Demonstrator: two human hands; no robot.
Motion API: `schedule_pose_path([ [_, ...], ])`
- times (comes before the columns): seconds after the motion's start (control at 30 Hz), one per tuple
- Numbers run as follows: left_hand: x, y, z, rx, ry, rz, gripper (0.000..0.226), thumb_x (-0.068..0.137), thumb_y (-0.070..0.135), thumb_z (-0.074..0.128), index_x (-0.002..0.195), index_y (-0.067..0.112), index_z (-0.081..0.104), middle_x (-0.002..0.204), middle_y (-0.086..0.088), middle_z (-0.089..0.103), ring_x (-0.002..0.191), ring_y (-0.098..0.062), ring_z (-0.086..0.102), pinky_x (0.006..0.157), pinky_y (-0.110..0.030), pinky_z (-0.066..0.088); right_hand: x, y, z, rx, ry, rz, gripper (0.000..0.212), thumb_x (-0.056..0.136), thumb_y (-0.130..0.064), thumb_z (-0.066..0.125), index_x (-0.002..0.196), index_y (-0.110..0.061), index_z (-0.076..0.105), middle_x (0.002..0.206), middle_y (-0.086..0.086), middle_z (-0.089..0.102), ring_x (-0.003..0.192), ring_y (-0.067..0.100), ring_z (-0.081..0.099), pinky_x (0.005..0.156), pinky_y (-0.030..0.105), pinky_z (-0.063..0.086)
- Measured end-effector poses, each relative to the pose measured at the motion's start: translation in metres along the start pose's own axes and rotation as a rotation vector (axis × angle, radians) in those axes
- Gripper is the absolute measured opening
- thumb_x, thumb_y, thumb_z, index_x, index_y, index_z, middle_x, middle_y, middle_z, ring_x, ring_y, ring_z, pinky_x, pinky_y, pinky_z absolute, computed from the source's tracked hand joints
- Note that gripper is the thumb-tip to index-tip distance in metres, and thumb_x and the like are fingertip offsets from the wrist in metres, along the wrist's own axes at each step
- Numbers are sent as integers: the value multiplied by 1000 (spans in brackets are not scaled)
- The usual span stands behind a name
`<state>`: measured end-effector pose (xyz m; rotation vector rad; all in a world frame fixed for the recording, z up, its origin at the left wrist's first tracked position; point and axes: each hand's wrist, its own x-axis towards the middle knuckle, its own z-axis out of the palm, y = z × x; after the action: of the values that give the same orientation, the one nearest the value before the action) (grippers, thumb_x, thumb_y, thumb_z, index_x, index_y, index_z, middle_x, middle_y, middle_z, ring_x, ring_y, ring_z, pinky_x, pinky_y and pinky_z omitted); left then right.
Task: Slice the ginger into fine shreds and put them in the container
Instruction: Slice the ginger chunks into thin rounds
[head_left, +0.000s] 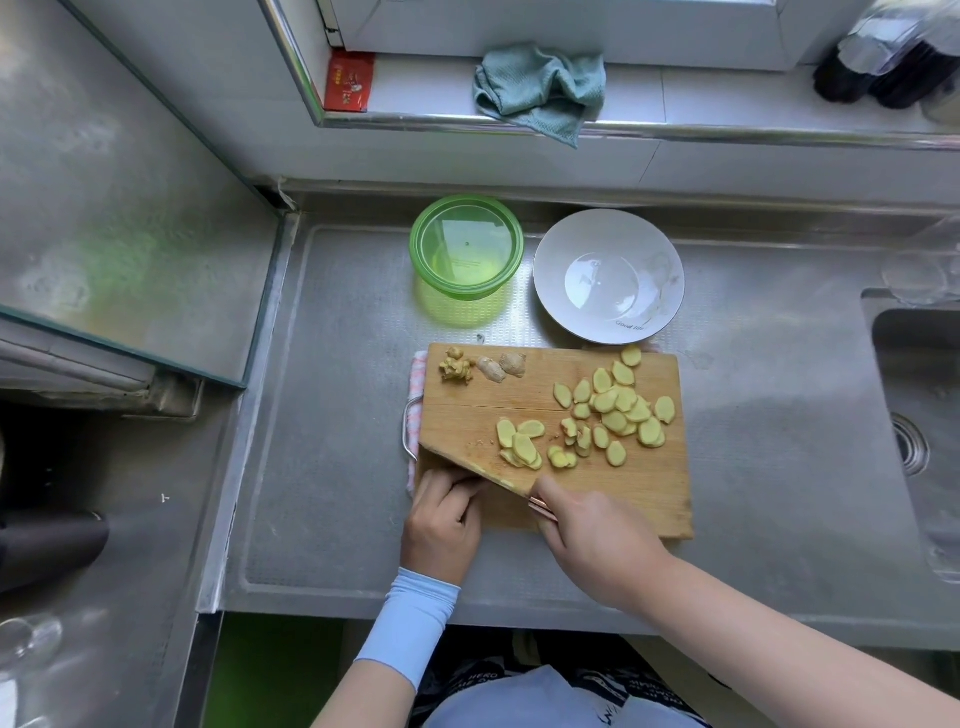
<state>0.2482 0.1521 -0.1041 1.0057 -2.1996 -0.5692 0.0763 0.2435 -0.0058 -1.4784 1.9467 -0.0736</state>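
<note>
Ginger slices (615, 410) on cutting board (519, 395), container (466, 249) and plate (550, 270) behind

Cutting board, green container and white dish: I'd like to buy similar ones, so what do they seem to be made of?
Cutting board: wood or bamboo with a matt finish, showing grain and a seam line.
Green container: translucent glossy plastic; light passes through its wall.
White dish: probably glazed ceramic, judging by its bright reflection, though melamine can't be ruled out.
</note>
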Motion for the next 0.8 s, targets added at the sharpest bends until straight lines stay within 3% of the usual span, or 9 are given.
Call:
schedule_pose_path([
  [0.07,1,0,0,12,9,6,22,72,-12,75,85,5,77,85,-9,69,84,-22,61,81,-25,49,-4,2,2,25,26,-24,11,104,-38,37,104,-27,39,76,-4,60,67,30,54,57,40,44],
  [0.23,1,-4,3,3,63,28,6,80,-4,72,80,2,75,84,-12,70,86,-20,60,86,-21,46,-23,11,4,22,71,-36,11,104,-39,39,108,-30,44,70,-8,55,62,23,51,55,39,37],
  [0.43,1,0,2,-49,77,19,13,94,8,64,86,5,73,85,-11,68,84,-21,60,83,-21,47,-33,15,1,25,52,-36,9,104,-40,37,106,-31,41,68,-6,55,59,21,51,54,39,40],
  [0.6,3,3,3,-76,94,-15,32,101,19,56,82,4,76,85,-10,69,83,-22,61,76,-27,51,-34,17,-2,6,32,-16,13,105,-40,35,111,-31,43,70,-5,56,61,21,52,56,39,42],
  [0.8,2,2,4,-106,100,-20,26,101,17,56,86,7,74,87,-9,69,83,-21,62,78,-24,49,-32,14,-6,3,-3,6,13,105,-40,33,110,-31,41,73,-4,59,64,23,54,58,41,44],
])
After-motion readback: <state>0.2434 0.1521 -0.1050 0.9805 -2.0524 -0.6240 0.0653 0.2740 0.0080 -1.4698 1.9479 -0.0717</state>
